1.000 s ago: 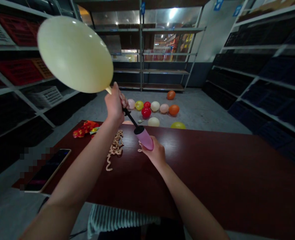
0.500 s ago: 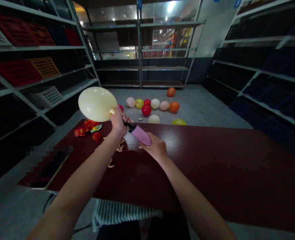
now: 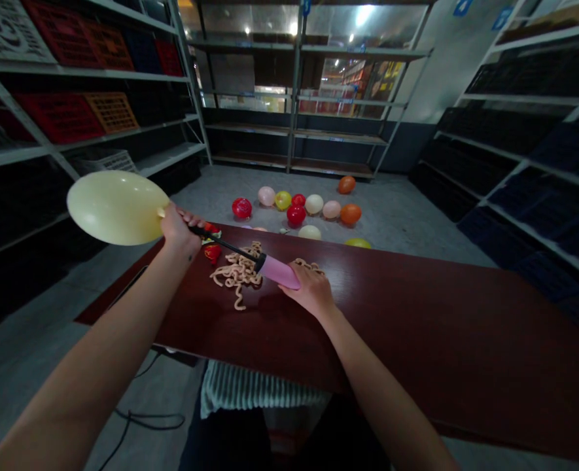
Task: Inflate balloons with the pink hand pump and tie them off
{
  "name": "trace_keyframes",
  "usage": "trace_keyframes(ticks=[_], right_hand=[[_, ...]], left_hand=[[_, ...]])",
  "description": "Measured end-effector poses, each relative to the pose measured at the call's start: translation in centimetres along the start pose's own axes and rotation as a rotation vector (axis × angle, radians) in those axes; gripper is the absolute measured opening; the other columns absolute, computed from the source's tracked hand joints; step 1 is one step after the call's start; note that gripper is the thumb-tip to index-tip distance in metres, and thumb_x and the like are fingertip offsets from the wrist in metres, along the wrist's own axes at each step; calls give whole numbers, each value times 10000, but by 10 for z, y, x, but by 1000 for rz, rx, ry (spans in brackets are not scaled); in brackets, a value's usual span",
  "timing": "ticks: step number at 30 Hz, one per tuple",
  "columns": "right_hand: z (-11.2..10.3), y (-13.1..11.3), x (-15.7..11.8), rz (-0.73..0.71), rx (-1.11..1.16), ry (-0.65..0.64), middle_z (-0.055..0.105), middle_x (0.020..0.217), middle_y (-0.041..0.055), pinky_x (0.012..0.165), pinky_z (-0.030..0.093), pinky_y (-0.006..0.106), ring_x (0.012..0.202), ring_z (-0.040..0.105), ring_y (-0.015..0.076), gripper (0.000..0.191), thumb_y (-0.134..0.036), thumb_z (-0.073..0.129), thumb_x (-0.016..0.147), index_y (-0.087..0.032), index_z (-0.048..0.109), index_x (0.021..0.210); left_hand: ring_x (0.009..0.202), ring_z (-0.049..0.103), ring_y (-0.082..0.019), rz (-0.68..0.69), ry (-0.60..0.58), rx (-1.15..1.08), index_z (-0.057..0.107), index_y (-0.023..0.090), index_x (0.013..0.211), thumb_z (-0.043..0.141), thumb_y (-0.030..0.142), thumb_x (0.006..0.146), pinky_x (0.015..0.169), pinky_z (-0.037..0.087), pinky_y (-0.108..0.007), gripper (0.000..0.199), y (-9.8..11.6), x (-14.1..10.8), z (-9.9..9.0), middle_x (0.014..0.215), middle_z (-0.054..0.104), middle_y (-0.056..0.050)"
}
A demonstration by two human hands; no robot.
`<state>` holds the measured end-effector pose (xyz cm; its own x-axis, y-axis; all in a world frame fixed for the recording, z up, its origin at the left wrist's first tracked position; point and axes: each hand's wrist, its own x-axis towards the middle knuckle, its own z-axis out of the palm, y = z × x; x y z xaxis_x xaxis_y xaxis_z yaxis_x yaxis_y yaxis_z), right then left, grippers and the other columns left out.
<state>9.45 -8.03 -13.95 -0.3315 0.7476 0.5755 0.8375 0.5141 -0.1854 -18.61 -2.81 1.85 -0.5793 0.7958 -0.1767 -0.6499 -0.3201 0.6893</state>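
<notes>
One pale yellow balloon (image 3: 115,208), inflated, pinched at the neck in the left hand (image 3: 178,232); one pink hand pump (image 3: 279,271), barrel gripped in the right hand (image 3: 309,288).

Pale yellow balloon (image 3: 117,208) inflated, round, at left of pink hand pump (image 3: 279,271); thin black shaft (image 3: 225,243) goes from pump toward balloon neck, almost level.

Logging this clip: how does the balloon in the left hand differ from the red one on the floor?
The pale yellow balloon is held up by the left hand; the red balloon rests on the floor. The yellow one looks dull, the red one glossy. Both are inflated.
</notes>
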Motion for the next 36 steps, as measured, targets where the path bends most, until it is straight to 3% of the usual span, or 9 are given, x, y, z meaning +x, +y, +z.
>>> trace_keyframes(ticks=[3,8,11,14,18,22,27,36], right_hand=[[2,-2,1,47,48,9,760,1104,103,863,511,334,952,717,243,424,-444,742,836,-207,661,1179],[0,7,0,253,149,47,761,1061,72,771,522,321,914,722,254,444,-383,767,787,-229,638,1184],[0,13,0,351,279,67,768,1021,41,728,527,307,870,732,240,417,-356,759,777,-248,624,1157],[0,17,0,440,388,96,768,951,19,691,519,297,817,735,230,362,-403,750,783,-257,620,1088],[0,18,1,546,443,104,762,896,12,678,500,295,809,737,238,320,-443,729,802,-254,617,1035],[-2,19,3,563,382,77,770,920,16,658,487,291,802,735,238,364,-478,748,793,-263,625,1060],[-9,24,4,371,189,81,777,1025,42,671,473,277,871,736,230,383,-464,718,839,-249,643,1147],[-11,16,-5,121,-68,14,771,1036,66,715,478,278,865,716,215,389,-352,705,855,-214,642,1214]], left_hand=[[355,233,-66,92,-99,32,263,197,641,438,289,1038,403,253,-209,444,4,-10,19,456,243,60],[356,231,-78,235,-298,104,281,203,598,423,354,1071,395,235,-227,517,-14,-49,81,432,245,54],[340,221,-78,254,-409,162,302,209,576,399,364,1086,385,209,-239,542,-38,-70,116,409,241,58],[320,239,-70,199,-513,207,322,209,572,430,400,1078,370,206,-231,552,-78,-83,133,395,255,65],[296,269,-70,71,-577,258,333,213,552,564,513,1000,339,231,-227,587,-134,-90,126,377,275,66],[294,258,-65,-13,-546,225,337,213,556,619,529,963,326,223,-221,588,-154,-87,108,384,289,68],[300,259,-65,-80,-457,116,336,206,584,563,502,1001,334,231,-207,560,-133,-71,86,388,271,75],[318,276,-66,-63,-69,-2,306,201,629,423,271,1042,365,262,-205,435,-67,-30,35,436,269,80]])
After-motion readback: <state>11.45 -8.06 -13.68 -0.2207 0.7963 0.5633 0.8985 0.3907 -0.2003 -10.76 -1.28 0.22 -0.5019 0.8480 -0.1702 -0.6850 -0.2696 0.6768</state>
